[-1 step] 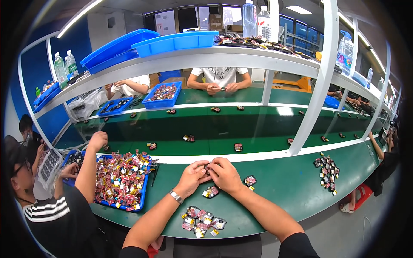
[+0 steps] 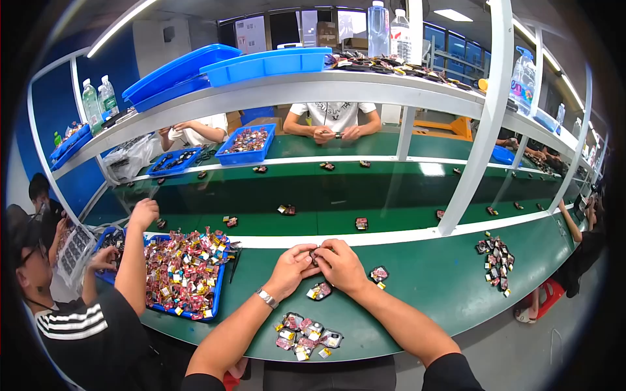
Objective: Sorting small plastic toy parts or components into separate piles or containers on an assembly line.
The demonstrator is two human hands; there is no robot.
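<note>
My left hand, with a metal watch on the wrist, and my right hand meet over the green table. Their closed fingers pinch a small dark part that is mostly hidden between them. Just below my hands lies a black-rimmed electronic unit with a reddish board and a yellow-white piece. Another such unit rests to the right of my right hand. Nearer the table's front edge, between my forearms, sits a cluster of several similar units.
A blue tray heaped with reddish and yellow-white parts stands to my left, beside a co-worker's raised arm. A pile of units lies at right. Beyond the white rail, a green belt carries scattered units. A white post rises at right.
The co-worker's raised hand on the left has shifted slightly to the left. My own hands show no visible change.
</note>
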